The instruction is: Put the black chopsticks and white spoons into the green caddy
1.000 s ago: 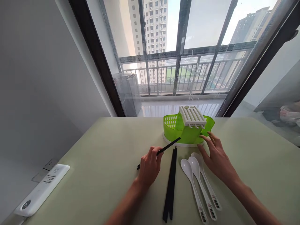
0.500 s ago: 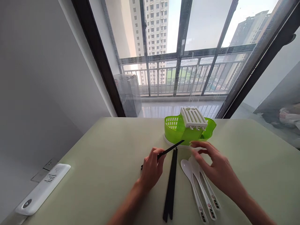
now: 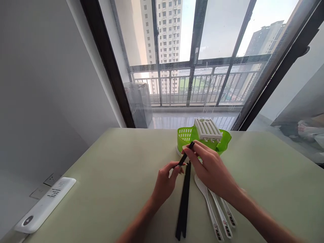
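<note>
Black chopsticks [image 3: 184, 158] slant up from my left hand [image 3: 165, 182], whose fingers are closed around their lower part. Thumb and fingers of my right hand [image 3: 208, 166] pinch the same chopsticks near the upper end. How many are held is unclear. Directly below, more black chopsticks [image 3: 184, 206] lie lengthwise on the table. Three white spoons [image 3: 210, 206] rest to their right, with some bowls hidden under my right hand and forearm. Just beyond my hands stands a green utensil basket [image 3: 225, 141] with a white slotted rack [image 3: 208, 129] on top, its front partly covered by my right hand.
The pale green table [image 3: 121, 162] ends at its far edge by a glass door [image 3: 174, 111]. A long white device [image 3: 48, 204] lies along the table's left edge, beside a wall socket [image 3: 52, 179].
My right hand has moved left from above the spoons and taken hold of the chopsticks' upper end. In my left hand, the chopsticks have turned steeper.
</note>
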`<state>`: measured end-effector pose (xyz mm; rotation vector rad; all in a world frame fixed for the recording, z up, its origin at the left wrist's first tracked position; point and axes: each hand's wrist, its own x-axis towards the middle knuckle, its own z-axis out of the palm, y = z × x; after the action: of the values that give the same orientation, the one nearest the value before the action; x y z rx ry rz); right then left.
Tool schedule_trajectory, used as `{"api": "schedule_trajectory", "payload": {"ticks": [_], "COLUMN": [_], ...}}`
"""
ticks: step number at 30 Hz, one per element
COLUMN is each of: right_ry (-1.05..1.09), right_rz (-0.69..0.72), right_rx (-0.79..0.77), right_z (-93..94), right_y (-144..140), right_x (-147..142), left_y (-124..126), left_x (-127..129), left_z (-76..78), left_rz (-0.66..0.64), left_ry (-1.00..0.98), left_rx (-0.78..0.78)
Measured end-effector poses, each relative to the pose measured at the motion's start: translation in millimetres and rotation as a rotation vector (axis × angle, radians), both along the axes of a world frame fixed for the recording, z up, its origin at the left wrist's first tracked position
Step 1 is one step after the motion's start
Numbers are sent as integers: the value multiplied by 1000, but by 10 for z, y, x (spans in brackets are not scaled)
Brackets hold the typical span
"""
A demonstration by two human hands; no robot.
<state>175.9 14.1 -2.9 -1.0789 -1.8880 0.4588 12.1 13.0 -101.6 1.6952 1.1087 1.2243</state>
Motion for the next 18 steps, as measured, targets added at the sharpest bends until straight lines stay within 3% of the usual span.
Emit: {"api": "schedule_trajectory", "payload": {"ticks": [5,18], "right_ry": [-156,-279], "right_rz": [79,134], "right_rx": [12,9], "right_z": [140,83], "right_y": [67,100], "right_x": [127,171], "left_y": [30,84], "left_x": [-28,-157], "left_z": [-31,-39], "left_rz": [-90,-197], "left_ry": [-65,-13], "left_rx": [-88,-149]}}
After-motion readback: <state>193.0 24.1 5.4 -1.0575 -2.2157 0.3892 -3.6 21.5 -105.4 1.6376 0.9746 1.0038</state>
